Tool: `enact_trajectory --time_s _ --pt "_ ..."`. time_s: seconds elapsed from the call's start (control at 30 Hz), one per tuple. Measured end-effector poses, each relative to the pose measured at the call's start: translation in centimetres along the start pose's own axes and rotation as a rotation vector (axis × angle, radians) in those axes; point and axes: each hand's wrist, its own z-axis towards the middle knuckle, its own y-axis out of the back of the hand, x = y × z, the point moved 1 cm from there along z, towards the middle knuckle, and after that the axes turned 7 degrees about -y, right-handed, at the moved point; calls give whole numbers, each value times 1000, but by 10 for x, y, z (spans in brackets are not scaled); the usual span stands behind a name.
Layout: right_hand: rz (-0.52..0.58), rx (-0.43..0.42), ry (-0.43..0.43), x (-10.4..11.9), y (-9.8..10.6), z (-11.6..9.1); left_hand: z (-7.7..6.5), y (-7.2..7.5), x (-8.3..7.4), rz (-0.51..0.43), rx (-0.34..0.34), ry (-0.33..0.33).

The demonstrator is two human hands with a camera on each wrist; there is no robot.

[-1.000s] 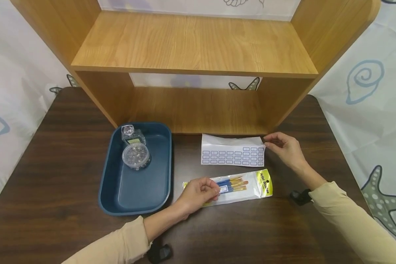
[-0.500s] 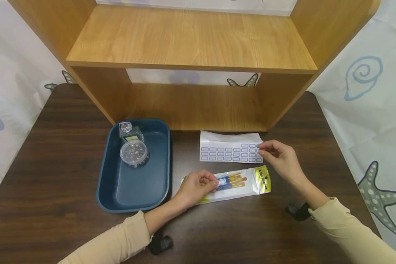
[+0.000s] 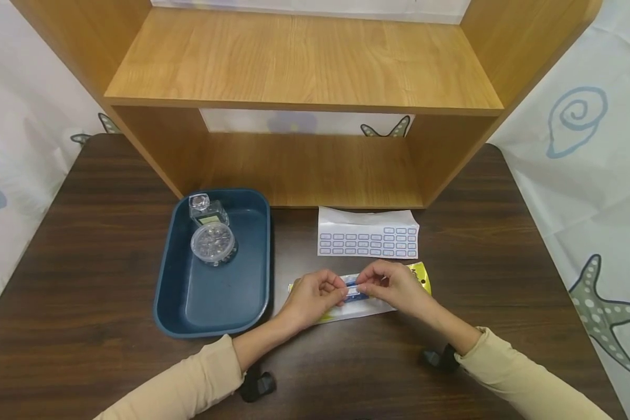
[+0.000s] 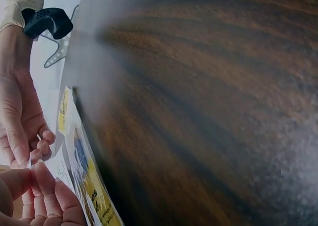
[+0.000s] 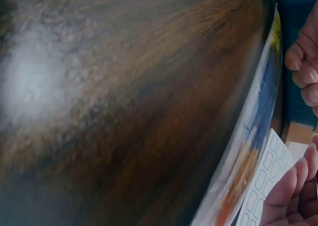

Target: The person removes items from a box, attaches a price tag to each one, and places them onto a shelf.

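A small white label (image 3: 352, 290) with a blue border is held between both hands, over a flat plastic pack of paintbrushes (image 3: 357, 311). My left hand (image 3: 312, 298) pinches the label's left end between thumb and fingertips. At its other end, the thumb and fingers of my right hand (image 3: 399, 288) pinch it too. In the left wrist view the label (image 4: 30, 161) appears only as a thin edge where the fingertips meet. Both hands partly cover the pack, which lies on the table. Behind it lies a sheet of labels (image 3: 367, 245), several rows still on it.
A blue tray (image 3: 217, 326) stands left of the hands. It holds a round clear tub (image 3: 213, 242) of small pieces and a glass bottle (image 3: 209, 214). A wooden shelf unit (image 3: 304, 104) stands at the table's back.
My right hand has left the right edge of the label sheet and come left and nearer, to the label's right end. My left hand keeps its place, holding the label.
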Motion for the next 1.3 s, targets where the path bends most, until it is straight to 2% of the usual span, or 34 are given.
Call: enact_trajectory --time_s 0.17,0.27,0.37,0.63,0.87,1.0,1.3 --pt "-5 20 -2 -4 -5 2 0 1 1 26 4 -15" --pt "-17 25 14 -5 -8 3 0 2 3 81 4 -22" --pt "-46 19 43 -5 -11 4 0 3 3 167 3 -41" --pt "-143 27 65 -3 -17 8 2 6 3 406 7 -158" --pt "-226 19 68 -3 -21 9 3 5 4 573 11 -203" --pt "-251 14 59 -2 -22 9 3 4 5 624 6 -209" --pt "-310 -30 20 2 -26 8 5 4 5 659 18 -205"
